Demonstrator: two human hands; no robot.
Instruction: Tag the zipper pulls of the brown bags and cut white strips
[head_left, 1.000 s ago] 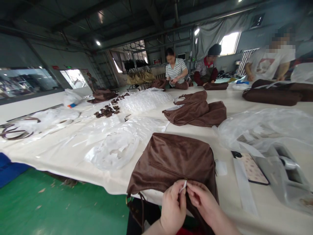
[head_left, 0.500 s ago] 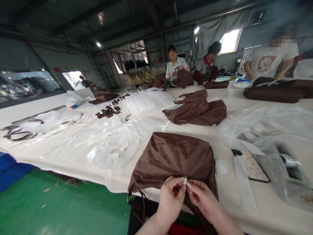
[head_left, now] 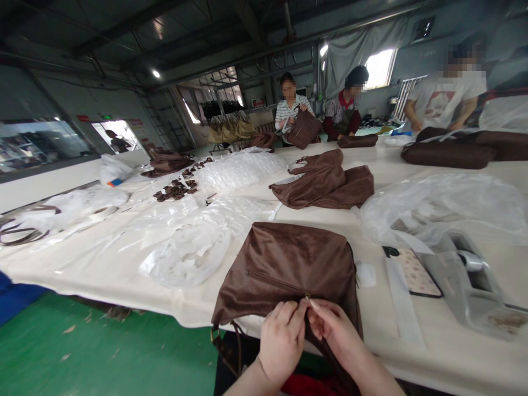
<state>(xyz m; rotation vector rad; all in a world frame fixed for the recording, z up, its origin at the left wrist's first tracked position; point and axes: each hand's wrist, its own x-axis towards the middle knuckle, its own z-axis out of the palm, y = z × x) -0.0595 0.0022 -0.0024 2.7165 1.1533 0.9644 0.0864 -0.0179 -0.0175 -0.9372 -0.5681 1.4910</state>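
A brown handbag [head_left: 289, 258] lies on the table's near edge, its front zip running down toward my fingers. At the zip's lower right end a small brass-coloured zipper pull [head_left: 307, 296] shows just above my fingertips. My right hand [head_left: 332, 324] pinches there with thumb and index finger. Curled in beside it, back toward me, is my left hand [head_left: 282, 335], closed; its fingertips and whatever they hold are hidden. The bag's strap [head_left: 226, 349] with a metal ring hangs over the edge at the left, and another brown length passes below my right hand.
Clear plastic bags [head_left: 185, 256] lie left of the handbag. More brown bags [head_left: 325, 184] sit beyond it. On the right are a phone [head_left: 416, 272], a white strip [head_left: 402, 302] and more plastic [head_left: 445, 206]. Several co-workers [head_left: 295, 113] stand across the table.
The small white piece pinched between my fingertips before is no longer visible. My left hand has turned over, its back now covering its fingertips. The view has shifted slightly right.
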